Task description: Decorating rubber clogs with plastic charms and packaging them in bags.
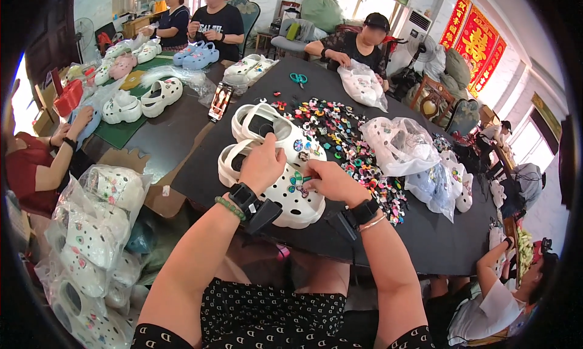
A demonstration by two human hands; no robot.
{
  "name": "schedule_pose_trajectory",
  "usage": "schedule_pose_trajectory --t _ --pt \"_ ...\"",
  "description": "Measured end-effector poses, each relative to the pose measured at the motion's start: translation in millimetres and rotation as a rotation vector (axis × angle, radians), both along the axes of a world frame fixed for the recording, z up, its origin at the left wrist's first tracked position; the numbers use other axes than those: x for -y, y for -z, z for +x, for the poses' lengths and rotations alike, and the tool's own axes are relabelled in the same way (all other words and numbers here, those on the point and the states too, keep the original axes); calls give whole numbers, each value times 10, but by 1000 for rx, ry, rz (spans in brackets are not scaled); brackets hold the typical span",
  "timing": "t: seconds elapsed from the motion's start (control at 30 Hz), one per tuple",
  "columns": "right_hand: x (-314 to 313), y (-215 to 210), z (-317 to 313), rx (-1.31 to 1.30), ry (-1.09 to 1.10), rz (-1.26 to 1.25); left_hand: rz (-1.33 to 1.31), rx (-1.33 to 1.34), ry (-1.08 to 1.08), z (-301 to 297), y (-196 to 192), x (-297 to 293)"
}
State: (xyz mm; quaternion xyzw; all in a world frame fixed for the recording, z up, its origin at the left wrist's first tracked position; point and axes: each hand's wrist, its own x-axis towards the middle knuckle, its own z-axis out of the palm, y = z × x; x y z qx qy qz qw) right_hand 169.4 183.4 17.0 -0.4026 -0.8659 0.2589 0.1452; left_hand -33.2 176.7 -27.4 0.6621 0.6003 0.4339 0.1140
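Two white foam clogs (292, 198) lie side by side on the dark table before me, toes to the right. My left hand (265, 164) is closed on the near clog at its foot opening; some of its fingers are hidden inside. With bent fingers, my right hand (334, 180) pinches a green and dark shoe charm (297, 184) on the near clog's upper. The far clog (276, 127) bears several colourful charms, among them a round blue one (298, 145).
Loose charms (340, 130) are spread beyond the clogs. Bagged clogs (404, 145) stand at the right, and more bagged clogs (91, 240) are piled at my left. Teal scissors (298, 78) lie farther back. Several people work around the tables.
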Motion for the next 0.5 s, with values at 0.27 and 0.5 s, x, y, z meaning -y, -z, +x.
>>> schedule_pose_trajectory --t 0.27,0.5 --pt "179 203 -35 -117 33 280 -3 -5 -26 -3 -15 8" --pt "285 321 -26 -212 -3 514 -76 20 -26 2 -42 14"
